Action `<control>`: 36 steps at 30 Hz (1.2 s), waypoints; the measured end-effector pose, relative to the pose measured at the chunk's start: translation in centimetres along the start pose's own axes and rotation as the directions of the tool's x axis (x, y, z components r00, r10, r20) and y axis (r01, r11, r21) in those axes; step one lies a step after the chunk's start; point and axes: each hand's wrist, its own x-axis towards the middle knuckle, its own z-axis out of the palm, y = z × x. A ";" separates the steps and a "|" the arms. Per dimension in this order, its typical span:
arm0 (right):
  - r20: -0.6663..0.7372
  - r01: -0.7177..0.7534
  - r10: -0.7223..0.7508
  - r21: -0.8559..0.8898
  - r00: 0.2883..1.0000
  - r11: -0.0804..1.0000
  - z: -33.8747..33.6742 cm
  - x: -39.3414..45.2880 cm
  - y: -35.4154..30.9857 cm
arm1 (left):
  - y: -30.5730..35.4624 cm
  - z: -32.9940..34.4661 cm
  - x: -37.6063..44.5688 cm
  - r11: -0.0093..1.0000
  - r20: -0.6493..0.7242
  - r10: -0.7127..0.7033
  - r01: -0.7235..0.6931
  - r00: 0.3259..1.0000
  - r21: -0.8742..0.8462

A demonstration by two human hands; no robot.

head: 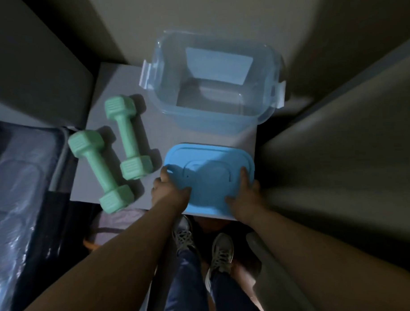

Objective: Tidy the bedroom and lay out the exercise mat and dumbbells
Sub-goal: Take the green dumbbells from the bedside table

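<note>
Two mint-green dumbbells lie side by side on a low grey table: one dumbbell to the left, the other dumbbell a little farther back. To their right stands a clear blue storage box, open and empty, with white latches. Its blue lid lies flat at the table's front edge. My left hand grips the lid's left edge. On the lid's right edge is my right hand, fingers curled over it.
The room is dim. A dark glossy case sits low on the left, and beige walls or furniture panels close in on the right and behind. A purple cloth lies under the table's front edge. My shoes stand on the floor below.
</note>
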 end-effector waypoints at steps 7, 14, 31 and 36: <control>-0.132 -0.011 0.013 0.013 0.991 1.000 -3.9 -9.4 -2.5 | 1.9 -6.5 -7.7 0.993 0.000 -0.103 0.103 0.995 -0.054; -0.344 0.125 -0.094 0.068 0.934 0.990 -11.2 -13.9 -7.6 | 7.1 -15.4 -11.1 0.993 -0.187 -0.002 -0.021 0.982 -0.119; -0.360 0.094 -0.033 0.152 0.932 0.984 -18.2 -1.2 -11.9 | 15.7 -16.5 2.4 0.969 -0.184 0.234 -0.215 0.955 0.119; -0.325 0.056 -0.008 0.138 0.946 0.989 -18.3 -0.9 -11.8 | 15.6 -16.6 2.8 0.963 -0.152 0.256 -0.240 0.955 0.118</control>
